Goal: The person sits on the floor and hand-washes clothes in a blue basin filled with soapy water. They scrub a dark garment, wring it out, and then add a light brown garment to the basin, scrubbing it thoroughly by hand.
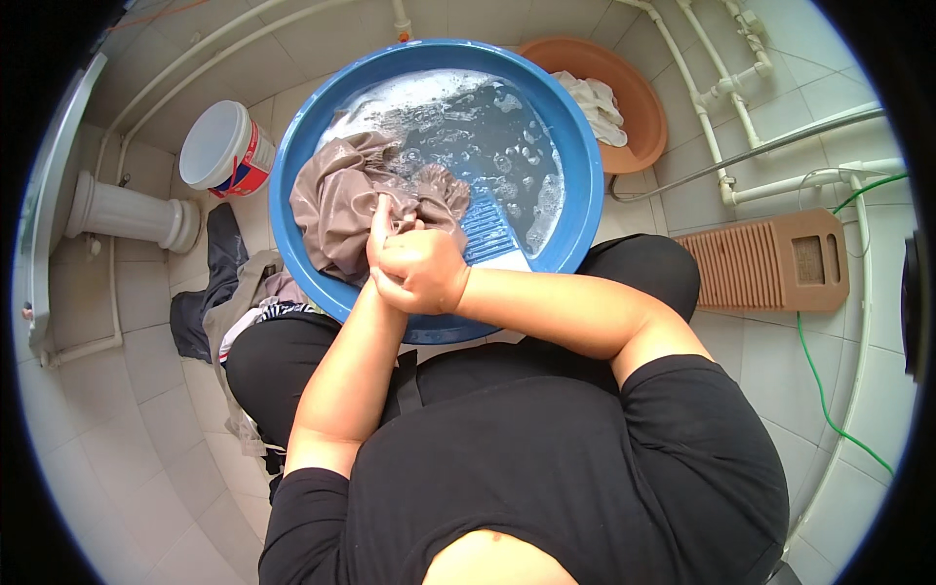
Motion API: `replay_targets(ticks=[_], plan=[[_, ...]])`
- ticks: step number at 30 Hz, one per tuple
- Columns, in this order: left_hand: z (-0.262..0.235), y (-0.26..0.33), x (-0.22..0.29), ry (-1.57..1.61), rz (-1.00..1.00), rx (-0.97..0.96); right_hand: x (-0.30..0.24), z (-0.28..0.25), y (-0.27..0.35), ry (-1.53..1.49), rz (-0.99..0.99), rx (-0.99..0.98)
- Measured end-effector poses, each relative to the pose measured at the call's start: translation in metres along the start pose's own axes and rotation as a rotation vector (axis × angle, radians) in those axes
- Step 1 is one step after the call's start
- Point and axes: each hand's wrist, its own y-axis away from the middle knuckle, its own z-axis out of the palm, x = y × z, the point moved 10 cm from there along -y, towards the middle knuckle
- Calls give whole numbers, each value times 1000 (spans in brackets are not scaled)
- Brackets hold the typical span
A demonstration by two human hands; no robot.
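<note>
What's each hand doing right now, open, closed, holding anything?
Left hand: closed on the wet brown garment in the blue basin.
Right hand: fisted over the left, gripping the same garment.

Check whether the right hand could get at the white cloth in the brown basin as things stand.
Probably yes, with a stretch. The right hand is clasped with the left hand on the wet garment; the white cloth lies uncovered in the brown basin beyond the blue basin.

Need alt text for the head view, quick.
Both hands, left hand and right hand, grip a wet brown garment over a blue basin of soapy water; a blue washboard leans inside it.
</note>
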Motion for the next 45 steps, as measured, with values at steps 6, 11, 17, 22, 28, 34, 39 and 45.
replay_targets(ticks=[6, 11, 17, 22, 28, 34, 39, 45], plan=[[13, -1, -9, 82, 64, 41, 98, -8, 9, 18, 485, 81], [5, -19, -10, 154, 29, -508, 6, -10, -5, -9, 88, 34], [10, -5, -3, 49, 14, 52, 123, 2, 20, 1, 622, 11], [55, 28, 12, -136, -15, -400, 126, 25, 32, -886, 1272, -617], [52, 36, -36, -470, -272, -627, 103, 6, 9, -462, 736, -896], [66, 24, 16, -23, -29, -588, 72, -5, -16, -1092, 776, -375], [48, 9, 101, 347, 234, -585, 53, 9, -1, -504, 283, -643], [-60, -60, 45, 179, 99, 111, 96, -22, -8, -789, 525, 106]])
